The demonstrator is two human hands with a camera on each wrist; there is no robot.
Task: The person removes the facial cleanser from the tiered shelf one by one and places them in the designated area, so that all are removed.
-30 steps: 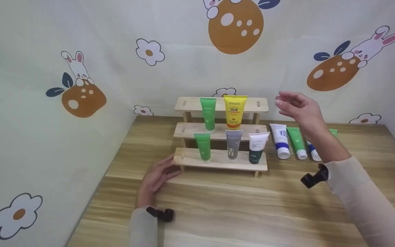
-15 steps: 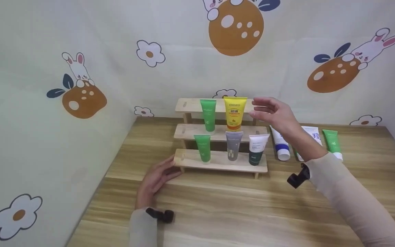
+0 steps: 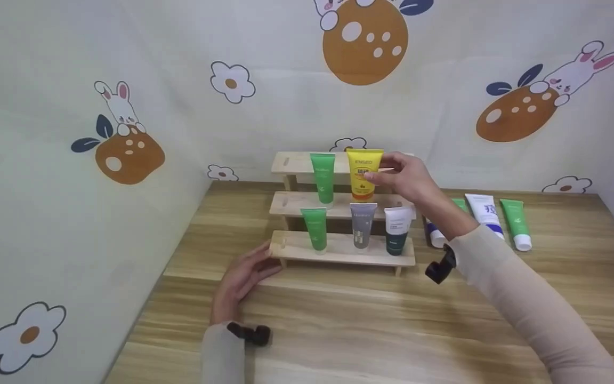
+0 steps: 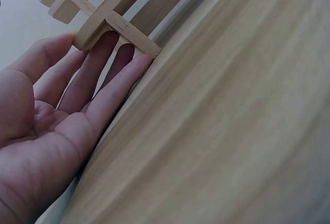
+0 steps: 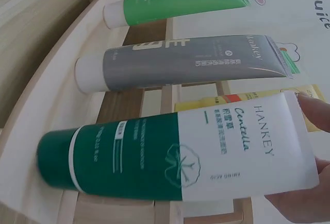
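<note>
A three-tier wooden display rack [image 3: 339, 256] stands on the table. At the lowest tier's left end, my left hand [image 3: 243, 274] holds the shelf corner, thumb against the edge and fingers reaching under it, as the left wrist view shows. My right hand [image 3: 408, 176] pinches the yellow squeeze tube [image 3: 361, 186] on the middle tier, thumb in front and fingers behind. Beside that tube stands a green tube [image 3: 323, 178]. Another green tube [image 3: 315, 229], a grey tube [image 3: 362, 226] and a white and dark-green tube [image 5: 154, 159] stand upright on the lowest tier.
Right of the rack, several tubes lie on the wood-grain table, among them a white and blue tube [image 3: 482, 210] and a green tube [image 3: 515, 221]. My right forearm partly covers them. A printed cloth [image 3: 285, 117] rises behind the table.
My right hand has come leftward and down from above the lying tubes to the yellow tube, which it now pinches. My left hand has stayed at the rack's corner.
</note>
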